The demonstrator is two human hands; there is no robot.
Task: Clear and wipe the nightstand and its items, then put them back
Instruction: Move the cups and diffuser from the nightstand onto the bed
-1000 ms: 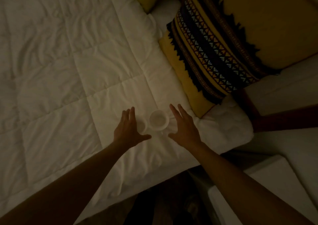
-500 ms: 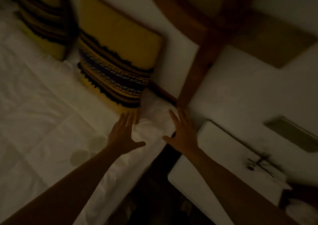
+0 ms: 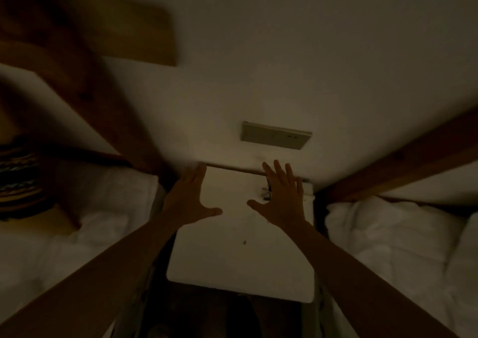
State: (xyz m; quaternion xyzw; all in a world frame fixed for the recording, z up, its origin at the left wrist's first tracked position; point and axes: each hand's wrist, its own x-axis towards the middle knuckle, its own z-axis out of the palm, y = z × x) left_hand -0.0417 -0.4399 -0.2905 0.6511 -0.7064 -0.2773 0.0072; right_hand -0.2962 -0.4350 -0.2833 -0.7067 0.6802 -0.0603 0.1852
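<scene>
Both hands are open and empty, fingers extended and slightly spread, thumbs angled inward toward each other. The left hand [image 3: 190, 203] is held palm down with its fingertips near the far left corner of the nightstand [image 3: 232, 255]; whether the fingers touch the surface cannot be determined in the dim light. The right hand [image 3: 280, 199] is held the same way near the far right portion of the top. Just under and beside the right fingers lies a small dark object [image 3: 266, 191], partly hidden by the hand and too blurred to identify. Nearer the person than both palms, the white top carries a small dark speck [image 3: 244, 242]. Beyond the fingertips, a narrow gap separates the rear edge of the nightstand from the wall [image 3: 258, 79], where a rectangular wall plate [image 3: 275, 135] is mounted above the right fingers. Outward to the left of the left hand is white bedding [image 3: 85, 208] with a patterned cushion [image 3: 18, 172] at the frame edge. Outward to the right of the right hand is a second bed with white bedding [image 3: 388, 234]. Dark wooden beams [image 3: 403, 161] run diagonally behind each bed.
</scene>
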